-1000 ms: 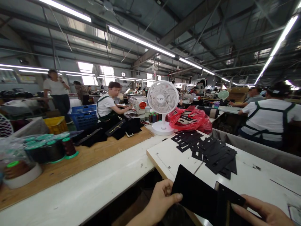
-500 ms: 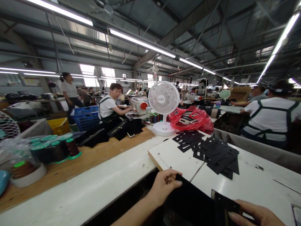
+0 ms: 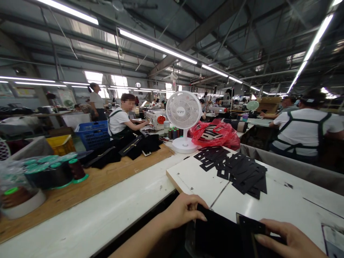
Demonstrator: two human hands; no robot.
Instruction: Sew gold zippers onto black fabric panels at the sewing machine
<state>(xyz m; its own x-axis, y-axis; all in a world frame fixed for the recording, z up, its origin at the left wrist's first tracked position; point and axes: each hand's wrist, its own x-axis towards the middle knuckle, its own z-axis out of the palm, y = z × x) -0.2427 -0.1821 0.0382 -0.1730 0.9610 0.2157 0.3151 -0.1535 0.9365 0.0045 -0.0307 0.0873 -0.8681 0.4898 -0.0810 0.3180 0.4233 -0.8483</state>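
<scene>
My left hand (image 3: 185, 211) pinches the upper left corner of a black fabric piece (image 3: 217, 233) at the bottom centre. On the right, my right hand (image 3: 282, 238) grips a smaller black piece (image 3: 248, 227) with small holes, between thumb and fingers. That piece overlaps the right side of the fabric, and the lower parts of both run out of view. Beyond my hands, a pile of flat black cut pieces (image 3: 245, 173) lies on the white table (image 3: 193, 179).
A white fan (image 3: 184, 111) stands behind the table beside a red plastic bag (image 3: 215, 132). Thread spools (image 3: 76, 170) and black items (image 3: 131, 147) lie on the wooden board at left. Several people are around, one at a sewing machine (image 3: 156, 120).
The view has turned slightly, so the surroundings appear shifted left. Both hands keep their grips, with the two black pieces held much as before. A standing person at back left has moved right.
</scene>
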